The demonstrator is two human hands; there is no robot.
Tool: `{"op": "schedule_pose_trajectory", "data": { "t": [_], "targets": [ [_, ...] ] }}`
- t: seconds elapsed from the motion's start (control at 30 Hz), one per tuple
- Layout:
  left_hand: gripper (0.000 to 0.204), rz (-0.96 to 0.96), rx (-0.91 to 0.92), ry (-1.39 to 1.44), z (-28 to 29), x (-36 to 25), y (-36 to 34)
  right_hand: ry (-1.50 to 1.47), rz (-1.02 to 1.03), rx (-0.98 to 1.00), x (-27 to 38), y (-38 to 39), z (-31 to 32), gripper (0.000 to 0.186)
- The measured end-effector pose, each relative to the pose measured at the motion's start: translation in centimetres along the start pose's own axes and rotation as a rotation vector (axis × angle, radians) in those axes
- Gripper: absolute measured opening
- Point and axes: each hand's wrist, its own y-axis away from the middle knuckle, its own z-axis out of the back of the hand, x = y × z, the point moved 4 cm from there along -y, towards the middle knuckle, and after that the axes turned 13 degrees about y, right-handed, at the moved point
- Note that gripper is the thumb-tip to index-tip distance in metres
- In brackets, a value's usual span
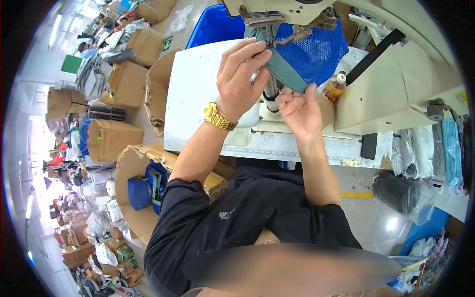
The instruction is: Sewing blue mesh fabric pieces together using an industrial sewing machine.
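Observation:
Under the needle of a cream industrial sewing machine (396, 94) lies a piece of blue mesh fabric (311, 54) with a grey-green fabric band (287, 73) along its edge. My left hand (244, 74), a gold watch on its wrist, presses the band close to the presser foot (269, 37), fingers bent over the cloth. Lower right, my right hand (300, 111) pinches the band's near corner between thumb and fingers. The band runs taut-looking between both hands. Part of the mesh is hidden behind the machine head.
The white table (198, 94) spreads left of the machine. A small bottle (335, 85) stands right of the mesh. Behind the table is a blue bin (213, 24). An open cardboard box (131, 198) holding blue items sits by my left side; wrapped rolls (403, 195) lie to the right.

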Motion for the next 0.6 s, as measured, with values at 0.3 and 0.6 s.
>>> {"op": "schedule_pose_trajectory", "data": {
  "t": [0.3,0.6],
  "targets": [
    [0.027,0.056,-0.029,0.152,0.7,1.0,-0.4,-0.03,-0.008,0.071,2.1,0.7,1.7,0.037],
    [0.029,0.098,-0.029,0.175,0.4,0.7,-0.2,0.372,-0.016,0.062,2.8,3.9,2.0,0.027]
  ]
}}
